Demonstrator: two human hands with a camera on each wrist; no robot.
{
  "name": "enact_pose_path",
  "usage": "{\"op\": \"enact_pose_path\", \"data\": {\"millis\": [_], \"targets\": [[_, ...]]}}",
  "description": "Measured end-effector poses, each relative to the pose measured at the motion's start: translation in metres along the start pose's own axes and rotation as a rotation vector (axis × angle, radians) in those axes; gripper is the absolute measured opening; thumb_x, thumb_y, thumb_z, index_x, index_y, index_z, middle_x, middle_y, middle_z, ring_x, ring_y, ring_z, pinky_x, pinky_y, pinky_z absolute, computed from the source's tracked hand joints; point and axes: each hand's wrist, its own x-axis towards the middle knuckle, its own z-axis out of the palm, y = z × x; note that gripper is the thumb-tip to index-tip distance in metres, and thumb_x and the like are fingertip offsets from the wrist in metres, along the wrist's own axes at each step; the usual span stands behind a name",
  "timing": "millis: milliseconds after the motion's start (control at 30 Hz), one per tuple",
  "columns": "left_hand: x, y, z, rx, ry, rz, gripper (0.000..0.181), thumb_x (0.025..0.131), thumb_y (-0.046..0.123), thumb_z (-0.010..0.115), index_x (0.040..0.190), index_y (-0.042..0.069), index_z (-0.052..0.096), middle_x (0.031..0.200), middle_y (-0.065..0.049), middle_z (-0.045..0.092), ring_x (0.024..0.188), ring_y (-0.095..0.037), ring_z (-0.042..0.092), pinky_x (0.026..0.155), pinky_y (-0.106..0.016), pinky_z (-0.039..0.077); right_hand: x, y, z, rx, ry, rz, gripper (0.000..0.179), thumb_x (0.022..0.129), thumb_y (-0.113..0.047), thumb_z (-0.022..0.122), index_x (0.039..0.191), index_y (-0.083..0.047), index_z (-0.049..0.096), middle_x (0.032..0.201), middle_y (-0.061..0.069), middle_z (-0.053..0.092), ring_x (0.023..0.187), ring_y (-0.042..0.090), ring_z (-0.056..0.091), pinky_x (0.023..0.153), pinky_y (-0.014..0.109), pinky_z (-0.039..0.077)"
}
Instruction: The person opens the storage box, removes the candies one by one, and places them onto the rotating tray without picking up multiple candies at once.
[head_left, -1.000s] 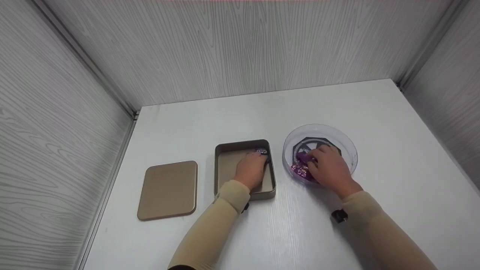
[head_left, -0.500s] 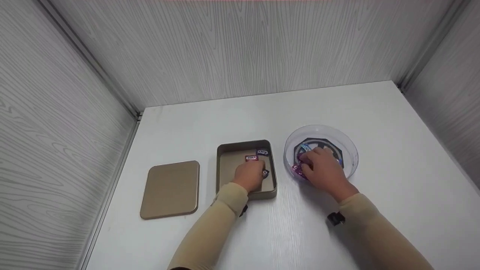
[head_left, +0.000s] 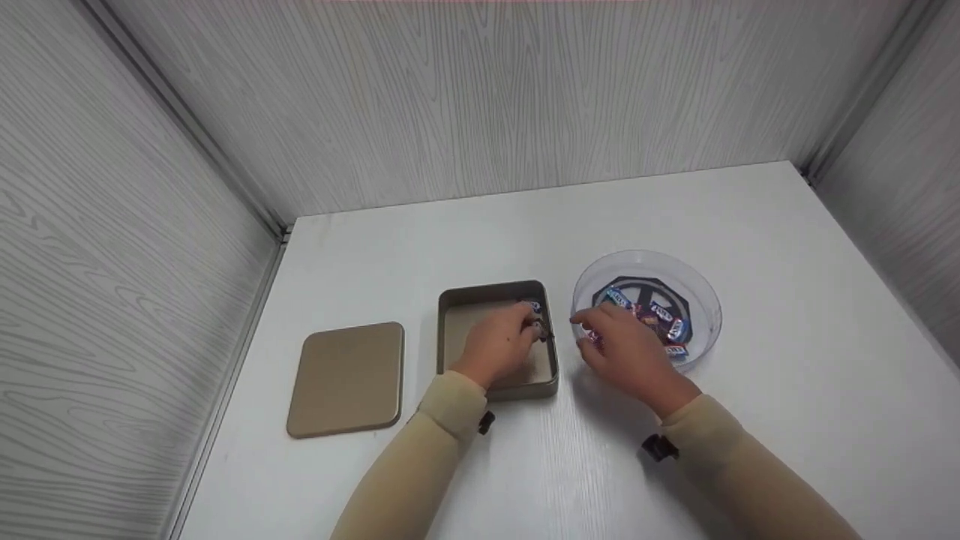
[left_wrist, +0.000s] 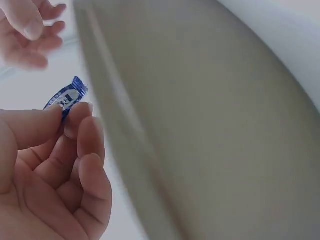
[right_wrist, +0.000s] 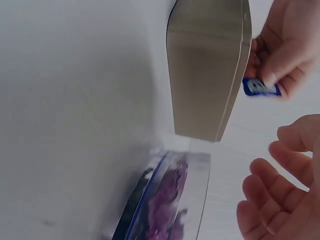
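In the left wrist view, my left hand (left_wrist: 60, 165) pinches a small blue-wrapped candy (left_wrist: 72, 97) between thumb and fingertips. The head view has this left hand (head_left: 499, 341) over the right part of a bronze-coloured open tin (head_left: 499, 392), where a dark-wrapped candy (head_left: 531, 306) lies at the back right corner. My right hand (head_left: 622, 349) hovers over the near left side of a clear round dish (head_left: 701, 300). Its fingers (right_wrist: 262, 172) are loosely bent with nothing between them. Several wrapped candies (head_left: 661, 312) in blue, purple and red lie in the dish, partly behind the right hand.
The square bronze lid (head_left: 345, 379) lies flat on the white table (head_left: 450, 240), left of the tin. A narrow gap separates tin and dish. Grey wood-patterned panels (head_left: 510, 97) rise behind and at both sides.
My left hand has lifted a blue candy from the tin's floor. The right hand has come off the candies and shifted left towards the tin, uncovering more of the dish's contents.
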Motion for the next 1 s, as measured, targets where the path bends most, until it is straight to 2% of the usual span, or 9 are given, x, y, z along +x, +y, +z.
{"op": "enact_pose_path", "data": {"millis": [133, 300, 600, 700, 800, 1000], "targets": [[-0.002, 0.011, -0.001, -0.073, 0.000, 0.018, 0.010, 0.102, 0.029, 0.060, 0.099, 0.021, 0.063, 0.087, 0.010, 0.064, 0.077, -0.012, 0.057, 0.070, -0.033, 0.047, -0.001, -0.014, 0.002, 0.016, 0.033, -0.037, 0.036, 0.089, -0.018, 0.074, 0.124, -0.019, 0.066, 0.108, -0.001, 0.063, 0.088, 0.015, 0.063, 0.072, 0.035, 0.054], [-0.002, 0.019, -0.001, -0.126, -0.016, 0.029, 0.015, 0.102, 0.031, 0.060, 0.092, 0.020, 0.061, 0.085, 0.008, 0.061, 0.076, -0.012, 0.055, 0.067, -0.030, 0.045, 0.000, -0.022, 0.004, 0.020, 0.049, -0.066, 0.038, 0.090, -0.018, 0.075, 0.126, -0.019, 0.064, 0.109, -0.002, 0.062, 0.090, 0.015, 0.063, 0.075, 0.035, 0.055], [-0.002, 0.027, 0.002, -0.194, -0.060, 0.029, 0.020, 0.103, 0.035, 0.059, 0.090, 0.020, 0.063, 0.082, 0.010, 0.062, 0.072, -0.010, 0.054, 0.062, -0.027, 0.044, 0.003, -0.018, 0.006, 0.009, 0.063, -0.058, 0.023, 0.094, -0.019, 0.071, 0.116, -0.016, 0.067, 0.101, -0.004, 0.062, 0.088, 0.011, 0.059, 0.076, 0.033, 0.053], [-0.001, 0.026, 0.004, -0.186, -0.056, 0.030, 0.018, 0.102, 0.035, 0.059, 0.093, 0.022, 0.065, 0.084, 0.011, 0.062, 0.074, -0.009, 0.056, 0.065, -0.028, 0.046, 0.004, -0.012, 0.002, 0.001, 0.061, -0.052, 0.022, 0.094, -0.017, 0.070, 0.115, -0.015, 0.067, 0.102, -0.002, 0.064, 0.088, 0.013, 0.060, 0.076, 0.035, 0.053], [-0.001, 0.023, 0.005, -0.145, -0.045, 0.037, 0.016, 0.102, 0.035, 0.059, 0.098, 0.022, 0.066, 0.086, 0.011, 0.062, 0.078, -0.010, 0.057, 0.070, -0.029, 0.048, 0.006, -0.001, -0.003, 0.002, 0.043, -0.009, 0.024, 0.093, -0.015, 0.069, 0.116, -0.012, 0.068, 0.104, 0.002, 0.066, 0.091, 0.018, 0.060, 0.080, 0.040, 0.053], [-0.001, 0.013, 0.007, -0.103, -0.041, -0.003, 0.015, 0.101, 0.037, 0.059, 0.102, 0.024, 0.066, 0.090, 0.011, 0.063, 0.081, -0.011, 0.058, 0.074, -0.032, 0.049, 0.008, 0.033, -0.012, -0.033, -0.079, 0.107, 0.026, 0.094, -0.016, 0.066, 0.119, -0.010, 0.067, 0.108, 0.007, 0.066, 0.100, 0.027, 0.060, 0.090, 0.049, 0.049]]}}
